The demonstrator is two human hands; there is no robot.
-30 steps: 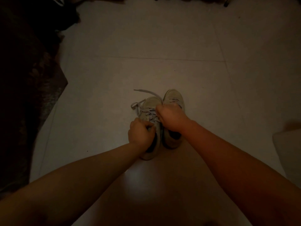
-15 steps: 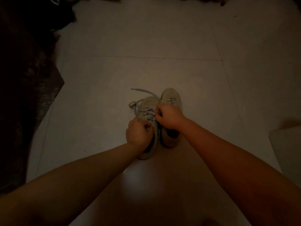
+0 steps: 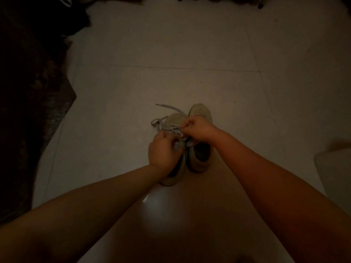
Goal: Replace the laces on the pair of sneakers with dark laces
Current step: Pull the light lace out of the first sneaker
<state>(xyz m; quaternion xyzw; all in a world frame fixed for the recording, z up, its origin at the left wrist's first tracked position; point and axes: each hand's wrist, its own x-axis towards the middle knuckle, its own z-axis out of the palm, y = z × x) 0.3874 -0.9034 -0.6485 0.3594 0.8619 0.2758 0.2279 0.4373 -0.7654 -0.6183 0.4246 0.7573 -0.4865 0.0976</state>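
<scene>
Two pale canvas sneakers [image 3: 199, 130] sit side by side on the shiny tile floor [image 3: 190, 54]. The left hand [image 3: 163, 150] and right hand [image 3: 197, 128] each pinch the flat grey lace [image 3: 161, 120].

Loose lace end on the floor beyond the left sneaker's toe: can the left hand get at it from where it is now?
Probably yes. The loose lace end lies on bare floor with nothing over it, just past the left hand. That hand seems to be gripping the lacing on the left sneaker, so it would have to let go first.
</scene>
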